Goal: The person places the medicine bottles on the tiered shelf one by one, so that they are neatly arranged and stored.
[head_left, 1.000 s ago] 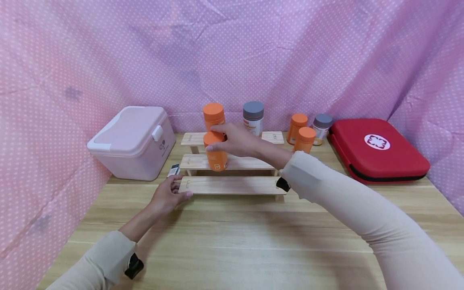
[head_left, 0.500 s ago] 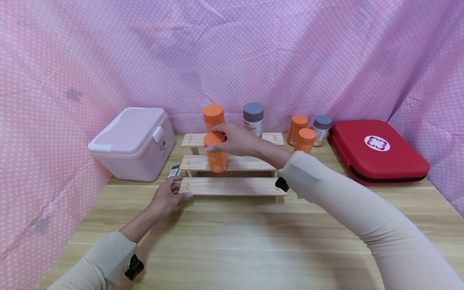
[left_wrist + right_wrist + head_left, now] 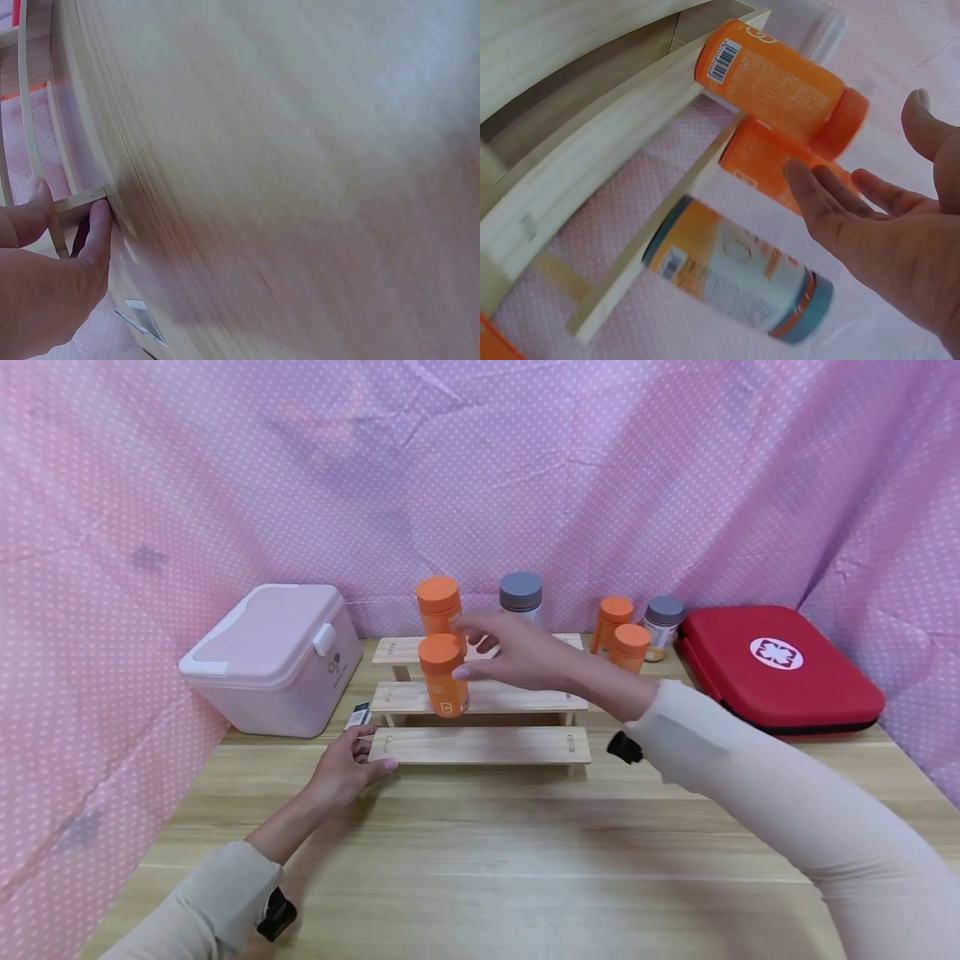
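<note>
A three-tier wooden rack (image 3: 480, 746) stands on the table. My left hand (image 3: 343, 768) holds the left end of its lowest tier, thumb on the front edge and fingers behind; in the left wrist view the fingers pinch the wooden end (image 3: 84, 201). An orange bottle (image 3: 447, 689) stands upright on the middle tier. Just right of it, my right hand (image 3: 528, 653) has its thumb and fingers spread, and the right wrist view shows a gap between them and the bottle's cap (image 3: 841, 124). Behind, the top tier bears another orange bottle (image 3: 438, 602) and a grey-capped bottle (image 3: 521, 592), partly hidden by my hand.
Right of the rack stand two orange bottles, the nearer one (image 3: 628, 647) partly covered by my forearm, and a grey-capped bottle (image 3: 662, 627). A red first-aid case (image 3: 787, 685) lies at far right. On the left sits a pale pink box (image 3: 281, 668), with a small label (image 3: 360, 714) beside the rack.
My right hand has let go of the orange bottle on the middle tier and drawn back to the right with its fingers spread. My left hand has stayed on the rack's end.
</note>
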Action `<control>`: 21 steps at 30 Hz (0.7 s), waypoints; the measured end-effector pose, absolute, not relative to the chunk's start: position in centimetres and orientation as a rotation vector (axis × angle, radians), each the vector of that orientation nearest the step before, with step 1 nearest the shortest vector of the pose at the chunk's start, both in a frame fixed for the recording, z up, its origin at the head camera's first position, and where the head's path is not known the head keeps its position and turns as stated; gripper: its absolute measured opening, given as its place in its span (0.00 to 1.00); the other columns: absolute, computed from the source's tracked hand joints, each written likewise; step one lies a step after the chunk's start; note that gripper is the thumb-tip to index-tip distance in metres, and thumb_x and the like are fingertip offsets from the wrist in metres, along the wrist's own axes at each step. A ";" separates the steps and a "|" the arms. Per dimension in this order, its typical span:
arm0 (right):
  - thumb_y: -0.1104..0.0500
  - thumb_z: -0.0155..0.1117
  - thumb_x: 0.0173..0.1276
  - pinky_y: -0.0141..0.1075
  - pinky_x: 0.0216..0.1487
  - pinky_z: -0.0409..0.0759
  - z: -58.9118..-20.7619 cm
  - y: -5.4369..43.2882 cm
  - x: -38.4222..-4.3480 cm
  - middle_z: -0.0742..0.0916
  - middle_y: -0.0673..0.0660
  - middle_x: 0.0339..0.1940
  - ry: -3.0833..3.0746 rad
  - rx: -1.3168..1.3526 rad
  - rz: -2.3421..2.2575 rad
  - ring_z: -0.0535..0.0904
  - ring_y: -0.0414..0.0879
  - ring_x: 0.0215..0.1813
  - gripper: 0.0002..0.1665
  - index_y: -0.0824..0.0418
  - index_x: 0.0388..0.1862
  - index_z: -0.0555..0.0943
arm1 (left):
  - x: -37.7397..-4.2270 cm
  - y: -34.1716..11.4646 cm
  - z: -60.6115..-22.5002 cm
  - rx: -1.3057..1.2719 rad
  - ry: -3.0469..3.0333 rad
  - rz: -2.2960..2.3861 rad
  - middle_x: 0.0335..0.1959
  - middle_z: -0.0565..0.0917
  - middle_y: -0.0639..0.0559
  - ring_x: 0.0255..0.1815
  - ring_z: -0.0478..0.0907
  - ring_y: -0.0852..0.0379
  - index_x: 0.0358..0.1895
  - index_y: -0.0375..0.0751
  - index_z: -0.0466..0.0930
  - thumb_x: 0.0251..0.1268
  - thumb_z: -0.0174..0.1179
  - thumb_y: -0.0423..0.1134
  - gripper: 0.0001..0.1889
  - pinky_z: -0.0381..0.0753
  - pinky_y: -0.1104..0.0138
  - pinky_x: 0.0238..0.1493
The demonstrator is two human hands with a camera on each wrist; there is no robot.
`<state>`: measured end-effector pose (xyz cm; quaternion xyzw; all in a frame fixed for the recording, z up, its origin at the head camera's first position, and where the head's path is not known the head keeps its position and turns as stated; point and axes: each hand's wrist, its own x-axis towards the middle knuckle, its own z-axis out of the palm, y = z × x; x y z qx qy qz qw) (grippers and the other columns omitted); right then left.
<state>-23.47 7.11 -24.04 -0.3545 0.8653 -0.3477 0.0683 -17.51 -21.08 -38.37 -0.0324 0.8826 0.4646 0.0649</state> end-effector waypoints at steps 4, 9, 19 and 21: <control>0.54 0.69 0.64 0.43 0.57 0.76 -23.9 9.9 -21.8 0.77 0.55 0.63 2.591 -1.087 -1.066 0.75 0.50 0.59 0.35 0.56 0.68 0.70 | -17.5 -21.1 -38.4 -0.095 2.672 1.393 0.50 0.79 0.35 0.46 0.73 0.50 0.68 0.29 0.60 0.60 0.67 0.34 0.35 0.73 0.66 0.43; 0.55 0.72 0.61 0.43 0.55 0.78 -24.5 14.0 -20.0 0.80 0.55 0.59 2.654 -1.028 -1.045 0.77 0.48 0.57 0.34 0.59 0.66 0.73 | -17.5 -21.2 -38.3 -0.109 2.658 1.391 0.51 0.78 0.35 0.47 0.73 0.49 0.68 0.30 0.60 0.60 0.67 0.35 0.35 0.74 0.67 0.42; 0.49 0.69 0.63 0.42 0.52 0.79 -26.0 21.0 -18.8 0.80 0.55 0.58 2.804 -0.815 -1.018 0.77 0.51 0.56 0.33 0.56 0.66 0.72 | -17.4 -21.2 -38.3 -0.138 2.668 1.385 0.50 0.76 0.36 0.47 0.71 0.48 0.68 0.31 0.61 0.60 0.67 0.34 0.34 0.74 0.69 0.37; 0.49 0.69 0.63 0.34 0.50 0.78 -26.2 22.1 -18.9 0.80 0.55 0.59 2.817 -0.751 -1.050 0.76 0.51 0.58 0.34 0.54 0.67 0.72 | -17.4 -21.1 -38.4 -0.134 2.672 1.382 0.50 0.76 0.36 0.47 0.71 0.48 0.68 0.31 0.61 0.60 0.67 0.35 0.35 0.73 0.69 0.38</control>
